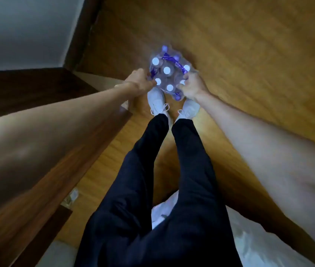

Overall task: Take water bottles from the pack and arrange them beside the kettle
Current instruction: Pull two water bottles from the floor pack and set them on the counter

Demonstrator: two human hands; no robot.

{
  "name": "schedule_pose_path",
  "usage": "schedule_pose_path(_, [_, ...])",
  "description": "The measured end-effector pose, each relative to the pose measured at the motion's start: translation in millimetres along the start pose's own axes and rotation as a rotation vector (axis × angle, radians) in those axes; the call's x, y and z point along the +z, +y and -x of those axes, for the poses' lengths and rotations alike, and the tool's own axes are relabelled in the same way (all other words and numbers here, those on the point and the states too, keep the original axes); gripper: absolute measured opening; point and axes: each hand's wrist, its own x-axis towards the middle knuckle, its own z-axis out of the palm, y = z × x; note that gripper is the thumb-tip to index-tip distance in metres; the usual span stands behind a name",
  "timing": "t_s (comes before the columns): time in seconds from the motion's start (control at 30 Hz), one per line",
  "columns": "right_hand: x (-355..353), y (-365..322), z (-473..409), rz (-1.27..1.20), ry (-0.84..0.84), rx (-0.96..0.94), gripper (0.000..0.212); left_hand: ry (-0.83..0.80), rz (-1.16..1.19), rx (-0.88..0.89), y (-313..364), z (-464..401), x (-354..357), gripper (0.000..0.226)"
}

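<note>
A shrink-wrapped pack of water bottles [167, 71] stands on the wooden floor just ahead of my feet. Several white caps show through clear plastic with purple print. My left hand [140, 81] grips the wrap on the pack's left side. On the right side, my right hand [192, 86] pinches the wrap as well. Both arms reach straight down. No kettle is in view.
A dark wooden counter or cabinet edge [87, 143] runs along my left. My white shoes [157, 102] touch the pack's near side. White bedding [253, 241] lies at the lower right. A small plastic-wrapped item [71, 197] sits by the cabinet base.
</note>
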Motion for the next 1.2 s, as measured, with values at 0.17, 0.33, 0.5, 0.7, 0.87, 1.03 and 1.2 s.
schedule_pose_path(0.17, [43.8,24.0,-71.7,0.161,0.007,0.024,0.038,-0.016,-0.097,-0.024,-16.5,-79.3,52.4,0.039])
schedule_pose_path(0.33, [73.1,50.0,-126.9,0.379,0.058,0.033,0.042,0.008,-0.242,0.002,-35.3,-148.3,94.0,0.055])
schedule_pose_path(0.5, [92.4,58.1,-159.1,0.509,0.100,0.070,0.050,0.163,-0.293,0.053,-37.8,-185.6,118.0,0.049])
schedule_pose_path(0.7, [91.2,32.7,-171.0,0.725,-0.163,0.104,0.050,0.220,-0.308,0.033,-28.6,-192.2,122.1,0.044])
schedule_pose_path(0.87, [81.2,42.6,-162.2,0.878,-0.185,0.034,0.036,0.181,-0.363,0.122,-36.2,-189.3,121.4,0.043])
schedule_pose_path(1.03, [82.1,59.9,-157.6,0.788,0.043,-0.028,0.028,0.155,-0.291,0.156,-42.6,-187.4,118.4,0.041])
schedule_pose_path(1.2, [76.7,60.5,-134.9,0.640,0.126,-0.053,0.032,0.152,-0.254,0.193,-40.5,-174.9,111.6,0.043])
